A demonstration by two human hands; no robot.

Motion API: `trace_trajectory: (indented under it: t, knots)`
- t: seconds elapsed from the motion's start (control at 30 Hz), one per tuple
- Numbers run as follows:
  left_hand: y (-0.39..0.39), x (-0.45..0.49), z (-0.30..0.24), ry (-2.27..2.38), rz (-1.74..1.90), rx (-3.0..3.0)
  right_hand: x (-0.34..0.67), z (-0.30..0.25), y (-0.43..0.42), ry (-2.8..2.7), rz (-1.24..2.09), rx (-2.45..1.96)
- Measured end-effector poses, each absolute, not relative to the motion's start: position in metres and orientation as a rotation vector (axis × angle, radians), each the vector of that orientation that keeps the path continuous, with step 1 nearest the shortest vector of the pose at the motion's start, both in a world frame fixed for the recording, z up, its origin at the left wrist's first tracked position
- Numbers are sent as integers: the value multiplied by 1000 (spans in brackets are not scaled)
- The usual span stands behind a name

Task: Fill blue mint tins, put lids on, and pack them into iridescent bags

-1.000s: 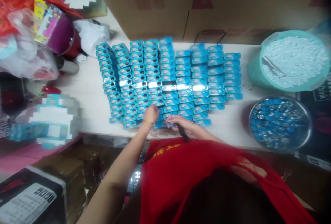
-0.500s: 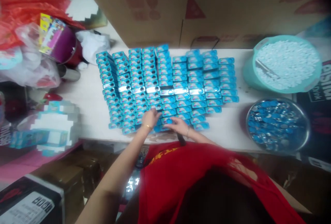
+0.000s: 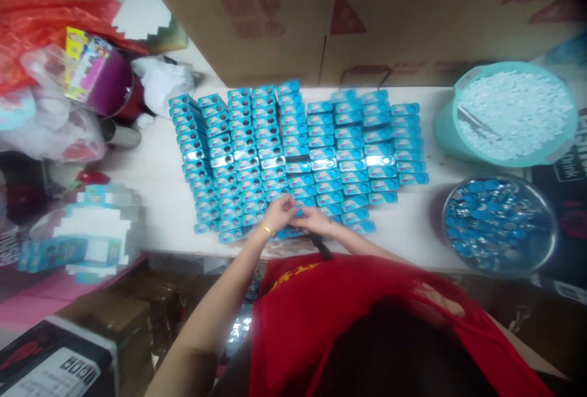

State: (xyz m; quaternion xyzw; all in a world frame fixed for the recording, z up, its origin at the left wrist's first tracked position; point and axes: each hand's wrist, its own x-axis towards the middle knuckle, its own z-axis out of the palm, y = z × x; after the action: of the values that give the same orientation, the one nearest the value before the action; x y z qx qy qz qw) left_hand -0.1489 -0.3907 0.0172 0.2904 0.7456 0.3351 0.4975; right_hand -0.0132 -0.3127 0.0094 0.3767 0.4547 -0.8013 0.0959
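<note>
My left hand [image 3: 279, 213], with a gold bracelet at the wrist, is closed with thumb and fingers pinched together; what is between its fingertips is too small to make out. Almost touching it, my right hand [image 3: 313, 219] pinches a small blue disc [image 3: 299, 212]. Both hands are over the front of several columns of small blue boxes [image 3: 270, 161]. Many boxes in the left columns show a dark round spot, while those farther right show a blue round one. My hands hide some boxes at the near edge.
On the right stand a mint-green tub [image 3: 447, 134] of small white pieces with metal tweezers [image 3: 479, 123] on top, and a metal bowl [image 3: 554, 226] of blue and silvery discs. A large carton [image 3: 284, 30] rises behind the boxes. Flattened blue-white boxes [image 3: 103, 226] are stacked at left.
My left hand has moved right, and the two hands have come together around the blue disc. The view has shifted slightly.
</note>
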Motion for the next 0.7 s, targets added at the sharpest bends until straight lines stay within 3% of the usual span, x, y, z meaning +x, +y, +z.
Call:
trace_trajectory:
  t: [0.17, 0.33, 0.47, 0.6, 0.7]
  knots:
    - [-372, -171, 7, 2318, 449, 747, -11, 7, -294, 738, -2694, 1193]
    - [-350, -181, 7, 2331, -124, 835, -7, 0, -272, 564, -2894, 1262]
    - [-342, -185, 7, 2285, -347, 890, -12, -2, -261, 557, -2928, 1290]
    - [-347, -185, 13, 2299, -267, 936, -16, 5, -259, 648, -2843, 1238]
    - [-356, -175, 21, 2232, 262, 1028, -15, 14, -263, 734, -2735, 1216]
